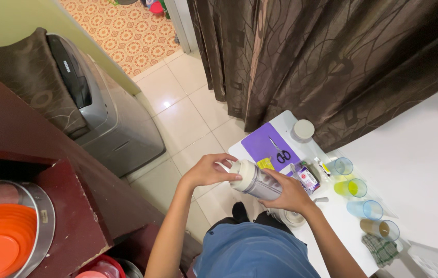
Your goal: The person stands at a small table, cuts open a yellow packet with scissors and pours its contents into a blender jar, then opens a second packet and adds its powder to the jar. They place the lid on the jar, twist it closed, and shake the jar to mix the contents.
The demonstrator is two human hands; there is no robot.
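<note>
I hold a clear bottle with a white cap (256, 181) sideways over the near end of a white table (342, 226). My left hand (208, 169) is wrapped around the white cap and its loop. My right hand (288, 193) grips the clear body of the bottle from below. Just beyond the bottle lie a small purple and white carton (307, 178) and a yellow packet (266, 163).
A purple cutting mat (260, 144) with scissors (281, 153) and a white lidded jar (303, 129) lie at the table's far end. Several coloured tumblers (354, 187) and a checked cloth (381, 249) line its right side. A dark curtain (332, 62) hangs behind; a grey appliance (105, 118) stands left.
</note>
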